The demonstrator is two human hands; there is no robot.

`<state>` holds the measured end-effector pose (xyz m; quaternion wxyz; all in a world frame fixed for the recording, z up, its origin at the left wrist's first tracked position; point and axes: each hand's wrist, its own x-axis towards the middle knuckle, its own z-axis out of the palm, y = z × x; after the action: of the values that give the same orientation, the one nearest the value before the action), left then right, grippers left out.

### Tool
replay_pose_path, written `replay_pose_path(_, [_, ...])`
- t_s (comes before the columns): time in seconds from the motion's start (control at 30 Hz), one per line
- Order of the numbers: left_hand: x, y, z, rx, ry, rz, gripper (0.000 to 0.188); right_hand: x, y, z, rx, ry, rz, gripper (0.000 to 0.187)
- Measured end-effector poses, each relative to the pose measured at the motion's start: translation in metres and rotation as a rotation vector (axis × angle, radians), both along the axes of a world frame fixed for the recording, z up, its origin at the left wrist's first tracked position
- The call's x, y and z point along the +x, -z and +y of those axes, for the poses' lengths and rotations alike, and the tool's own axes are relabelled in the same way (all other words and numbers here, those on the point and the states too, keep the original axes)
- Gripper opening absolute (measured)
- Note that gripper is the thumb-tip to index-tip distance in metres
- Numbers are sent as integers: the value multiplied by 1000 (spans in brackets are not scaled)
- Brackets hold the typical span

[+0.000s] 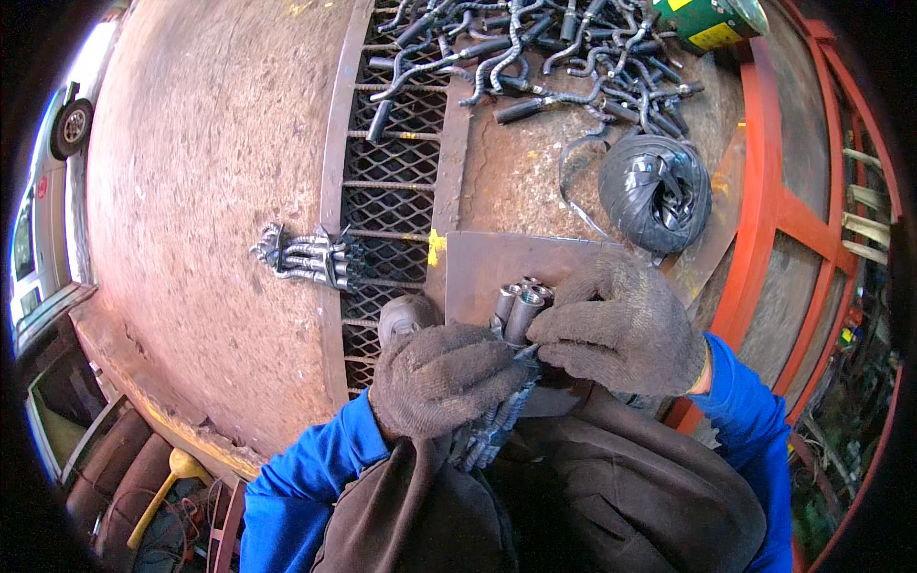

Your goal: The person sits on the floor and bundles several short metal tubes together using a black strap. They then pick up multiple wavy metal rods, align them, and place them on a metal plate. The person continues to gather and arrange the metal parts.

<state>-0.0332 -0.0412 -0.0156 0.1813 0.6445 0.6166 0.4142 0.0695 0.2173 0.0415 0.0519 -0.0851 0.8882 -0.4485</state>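
Between my hands a bundle of bent ribbed steel bars with metal sleeves [522, 315] stands tilted over my lap, its round sleeve mouths facing up and away. My left hand [441, 379], in a dark knitted glove, is closed against the bundle's left side. On the right my gloved right hand [621, 329] is pinched close to the sleeves. A thin dark plastic strip [526, 352] shows between the fingertips of both hands, at the bundle; its ends are hidden by the gloves. The bundle's lower bars [485, 435] run down between my knees.
A tied bundle of bars [310, 258] lies left, by the metal grating [394, 201]. Beyond are a heap of loose sleeved bars [535, 57], a roll of black plastic strip [655, 196] and a green can [712, 21]. An orange metal frame [761, 181] stands right.
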Motion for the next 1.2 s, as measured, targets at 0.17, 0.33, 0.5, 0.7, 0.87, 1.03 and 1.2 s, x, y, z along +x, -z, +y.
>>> replay_pose_path(0.17, [-1, -4, 4, -34, 38, -39, 51, -6, 0, -1, 28, -45, 5, 24])
replay_pose_path(0.33, [-7, -12, 14, -36, 86, -57, 50, -9, -11, -9, 335, -153, 161, 29])
replay_pose_path(0.5, [-3, -14, 22, -23, 66, -109, 46, -10, -11, -5, 311, -282, 89, 24])
replay_pose_path(0.7, [9, -16, 27, -50, -83, -311, 32, -6, 3, -5, 141, -211, 126, 21])
replay_pose_path(0.87, [9, -15, 28, -75, -86, -379, 31, 0, 14, -8, 0, -136, 117, 20])
replay_pose_path(1.03, [14, -11, 25, -20, -102, -312, 32, 0, 12, -7, 13, -140, 107, 20])
replay_pose_path(1.2, [12, -12, 30, 106, -154, -146, 37, -2, 10, -8, 25, -120, 83, 24])
